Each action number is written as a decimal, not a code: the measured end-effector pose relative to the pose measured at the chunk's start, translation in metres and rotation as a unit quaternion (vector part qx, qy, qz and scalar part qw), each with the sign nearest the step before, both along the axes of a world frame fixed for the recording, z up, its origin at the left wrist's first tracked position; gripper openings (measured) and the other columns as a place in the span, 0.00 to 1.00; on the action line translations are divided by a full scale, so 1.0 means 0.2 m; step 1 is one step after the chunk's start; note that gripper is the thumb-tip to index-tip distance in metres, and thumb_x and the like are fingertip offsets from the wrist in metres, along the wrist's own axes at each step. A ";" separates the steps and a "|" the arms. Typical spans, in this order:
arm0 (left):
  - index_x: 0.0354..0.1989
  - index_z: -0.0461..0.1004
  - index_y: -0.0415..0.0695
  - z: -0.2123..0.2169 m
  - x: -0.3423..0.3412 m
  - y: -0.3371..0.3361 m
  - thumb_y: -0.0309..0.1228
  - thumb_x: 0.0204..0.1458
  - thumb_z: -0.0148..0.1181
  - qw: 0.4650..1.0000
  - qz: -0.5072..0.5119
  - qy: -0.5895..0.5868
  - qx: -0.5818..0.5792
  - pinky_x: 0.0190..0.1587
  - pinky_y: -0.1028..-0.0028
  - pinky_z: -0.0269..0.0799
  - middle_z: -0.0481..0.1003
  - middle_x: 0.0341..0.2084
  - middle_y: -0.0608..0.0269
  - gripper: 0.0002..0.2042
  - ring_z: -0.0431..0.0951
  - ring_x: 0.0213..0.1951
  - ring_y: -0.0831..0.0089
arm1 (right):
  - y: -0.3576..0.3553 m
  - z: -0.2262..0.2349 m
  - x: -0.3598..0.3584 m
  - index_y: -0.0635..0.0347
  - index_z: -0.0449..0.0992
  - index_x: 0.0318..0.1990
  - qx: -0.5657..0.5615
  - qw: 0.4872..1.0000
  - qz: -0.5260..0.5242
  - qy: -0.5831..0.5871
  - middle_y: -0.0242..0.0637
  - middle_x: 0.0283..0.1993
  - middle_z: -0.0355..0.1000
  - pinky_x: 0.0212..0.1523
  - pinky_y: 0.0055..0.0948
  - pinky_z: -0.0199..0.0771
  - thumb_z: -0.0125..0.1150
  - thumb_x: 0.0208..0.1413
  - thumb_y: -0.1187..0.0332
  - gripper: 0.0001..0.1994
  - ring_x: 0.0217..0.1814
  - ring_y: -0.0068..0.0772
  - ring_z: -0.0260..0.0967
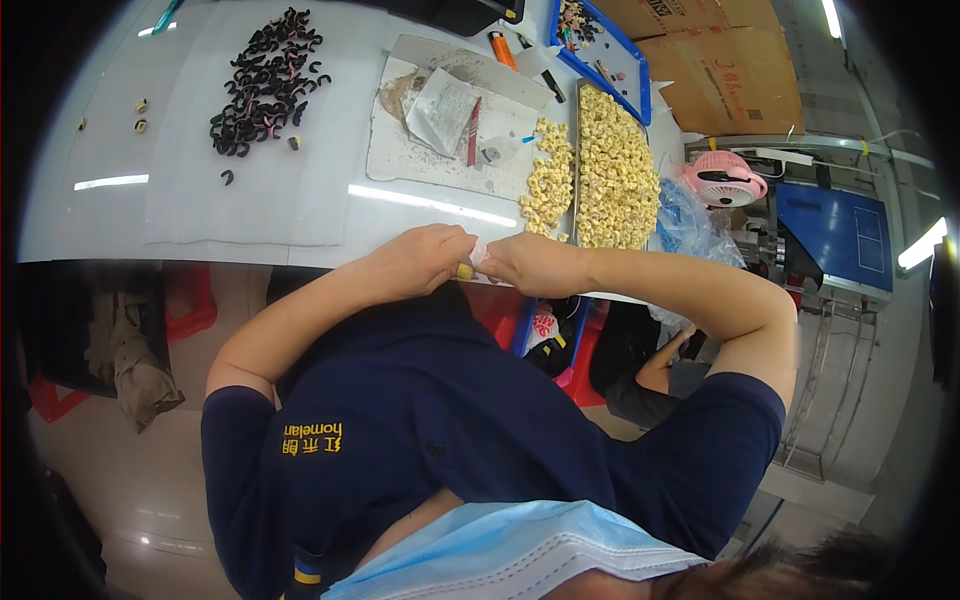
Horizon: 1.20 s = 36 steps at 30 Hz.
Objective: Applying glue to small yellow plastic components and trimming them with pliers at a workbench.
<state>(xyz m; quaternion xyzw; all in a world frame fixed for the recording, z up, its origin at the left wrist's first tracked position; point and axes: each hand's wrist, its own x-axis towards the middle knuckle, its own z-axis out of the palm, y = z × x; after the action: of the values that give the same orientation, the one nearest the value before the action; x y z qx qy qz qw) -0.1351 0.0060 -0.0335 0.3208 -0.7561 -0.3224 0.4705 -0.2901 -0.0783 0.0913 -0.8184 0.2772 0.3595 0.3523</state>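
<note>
At the front edge of the table my two hands meet with their fingers pinched together. A small yellow piece [465, 271] shows at the fingertips of my left hand [425, 262]. A whitish, pinkish bit [480, 254] sticks out between the hands, at the fingertips of my right hand [535, 262]; the fingers hide most of it, and its kind cannot be made out. Just beyond my right hand lies a loose pile of small cream-yellow pieces [550, 185]. Next to it a metal tray [576, 160] is filled with many more of these pieces.
Black curved pieces [265, 85] lie heaped at the far left. A whitish board [400, 150] carries a paper packet [442, 110] and a red stick [473, 132]. Behind are an orange lighter [502, 48] and a blue tray [645, 90]. A pink fan [725, 180] stands right.
</note>
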 end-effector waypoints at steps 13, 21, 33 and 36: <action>0.51 0.63 0.39 0.07 0.08 0.03 0.37 0.57 0.51 0.908 -0.043 0.271 0.317 0.35 0.77 0.67 0.70 0.31 0.62 0.18 0.70 0.30 0.75 | -0.16 0.23 -0.01 0.62 0.76 0.31 -0.070 0.994 -0.082 -0.017 0.42 0.24 0.72 0.33 0.32 0.68 0.50 0.54 0.56 0.17 0.30 0.38 0.71; 0.52 0.62 0.40 0.08 0.08 0.06 0.41 0.58 0.48 0.777 -0.152 0.462 0.399 0.32 0.82 0.63 0.68 0.35 0.66 0.19 0.68 0.29 0.79 | -0.06 -0.03 -0.13 0.63 0.63 0.49 -0.101 0.941 -0.257 -0.194 0.36 0.22 0.68 0.24 0.23 0.61 0.58 0.54 0.63 0.19 0.23 0.21 0.62; 0.54 0.62 0.44 0.04 0.07 0.04 0.41 0.56 0.51 0.718 -0.180 0.541 0.401 0.41 0.76 0.62 0.69 0.39 0.66 0.20 0.67 0.40 0.77 | 0.00 -0.30 -0.24 0.64 0.71 0.43 -0.380 0.814 -0.169 -0.406 0.45 0.36 0.68 0.38 0.32 0.68 0.61 0.49 0.68 0.15 0.37 0.40 0.67; 0.54 0.63 0.45 0.03 0.10 0.04 0.39 0.56 0.52 0.708 -0.186 0.556 0.393 0.40 0.75 0.63 0.70 0.42 0.65 0.19 0.68 0.43 0.76 | -0.01 -0.29 -0.20 0.63 0.71 0.44 -0.412 0.779 -0.129 -0.454 0.45 0.38 0.68 0.40 0.31 0.68 0.61 0.48 0.70 0.14 0.39 0.41 0.67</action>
<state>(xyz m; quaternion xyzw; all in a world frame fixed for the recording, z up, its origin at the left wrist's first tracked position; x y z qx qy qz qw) -0.1147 0.0134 -0.0285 0.0921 -0.2066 -0.7915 0.5678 -0.3308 -0.0798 0.0325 -0.9107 0.3096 -0.2509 0.1093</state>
